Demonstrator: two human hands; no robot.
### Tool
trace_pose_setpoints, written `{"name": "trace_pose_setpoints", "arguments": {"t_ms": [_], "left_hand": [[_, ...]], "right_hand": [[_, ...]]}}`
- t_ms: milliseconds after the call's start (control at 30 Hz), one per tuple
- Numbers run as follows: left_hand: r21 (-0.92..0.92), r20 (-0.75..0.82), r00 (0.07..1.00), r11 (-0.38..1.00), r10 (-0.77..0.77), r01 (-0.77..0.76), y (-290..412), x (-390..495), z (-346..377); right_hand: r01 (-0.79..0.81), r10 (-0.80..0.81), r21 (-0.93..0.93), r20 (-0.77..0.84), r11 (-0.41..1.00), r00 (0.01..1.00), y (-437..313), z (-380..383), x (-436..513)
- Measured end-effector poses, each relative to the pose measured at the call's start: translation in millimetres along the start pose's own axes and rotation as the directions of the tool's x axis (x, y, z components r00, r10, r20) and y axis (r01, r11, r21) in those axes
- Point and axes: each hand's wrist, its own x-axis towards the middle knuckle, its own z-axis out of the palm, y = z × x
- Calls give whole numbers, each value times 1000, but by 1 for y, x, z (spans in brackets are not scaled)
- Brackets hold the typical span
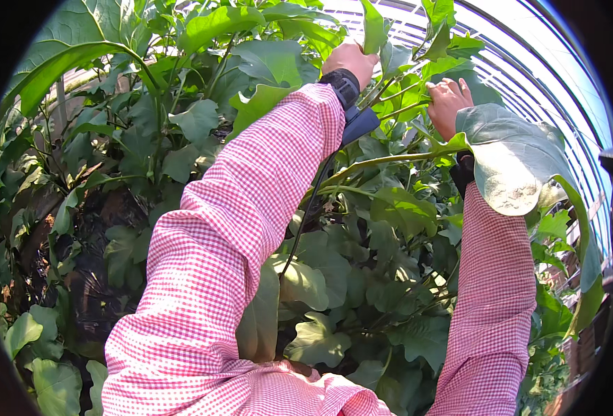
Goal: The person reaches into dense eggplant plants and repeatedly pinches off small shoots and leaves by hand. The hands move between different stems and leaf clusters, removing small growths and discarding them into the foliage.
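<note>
Both my arms reach up into tall, broad-leaved plants that look like eggplants. My left hand [350, 62] is curled at the top, next to an upright green leaf [373, 27]. Its fingertips face away, so anything inside the grasp is hidden. My right hand [447, 106] is to the right and slightly lower, fingers bent beside thin green stems [402, 108]. Whether it pinches one is unclear. A large drooping leaf [511, 156] covers part of the right wrist. Black bands circle both wrists, and a dark box [361, 125] with a black cable [306, 213] is by the left one.
Dense foliage [332, 255] fills the space below and between my arms. A thick leaf stalk [384, 160] crosses beneath my hands. Dark, shiny ground covering [101, 265] shows at left. The arched ribs [540, 57] of a greenhouse curve along the upper right.
</note>
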Motion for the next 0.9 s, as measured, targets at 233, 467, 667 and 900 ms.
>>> {"name": "trace_pose_setpoints", "arguments": {"t_ms": [233, 467, 667, 900], "left_hand": [[-680, 260, 965, 705, -23, 200, -26, 8, -6], [-698, 238, 971, 694, -4, 174, -34, 13, -15], [-820, 475, 825, 494, 307, 288, -64, 35, -7], [-309, 235, 927, 926, 294, -215, -18, -83, -110]], "right_hand": [[30, 62, 960, -49, 278, 997, -48, 7, 35], [104, 152, 970, -139, 220, 979, -67, 4, 42], [260, 130, 697, -454, 669, 882, -67, -8, -34], [48, 227, 657, -327, 753, 917, -72, 6, -101]]}}
